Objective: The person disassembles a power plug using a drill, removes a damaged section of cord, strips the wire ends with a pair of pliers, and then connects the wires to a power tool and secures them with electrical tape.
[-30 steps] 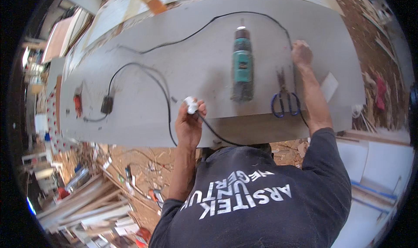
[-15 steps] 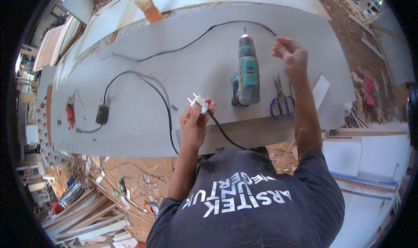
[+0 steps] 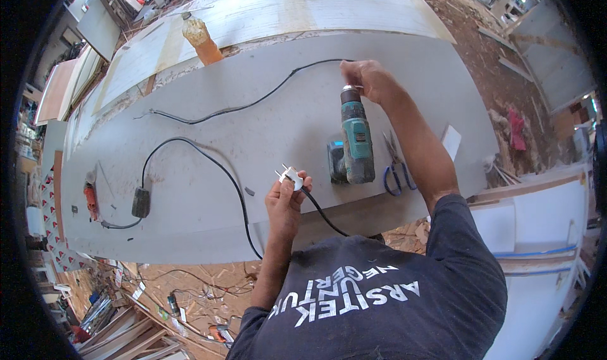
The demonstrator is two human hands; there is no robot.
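In my left hand (image 3: 282, 211), fingers closed, is a white two-pin plug (image 3: 291, 178), its pins pointing up and left. A black cord (image 3: 322, 214) runs from it down past the table's near edge. My right hand (image 3: 367, 80) is closed at the right end of a loose black cable (image 3: 253, 103), just beyond the drill's tip. Bare wire strands show at that cable's left end. A teal and black cordless drill (image 3: 358, 139) lies below my right hand, which partly hides its bit. Blue-handled scissors (image 3: 398, 170) lie under my right forearm.
On the grey tabletop (image 3: 190, 233), another black cord joins a dark box (image 3: 141, 202) near a red tool (image 3: 91, 201). A bottle of orange liquid (image 3: 203, 41) stands at the back. A white strip (image 3: 451, 142) lies right. Wood scraps (image 3: 133, 338) litter the floor.
My right hand has moved left and away, along the cable to beyond the drill's tip. My left hand still grips the plug. The whole view has shifted, with the table lower in it.
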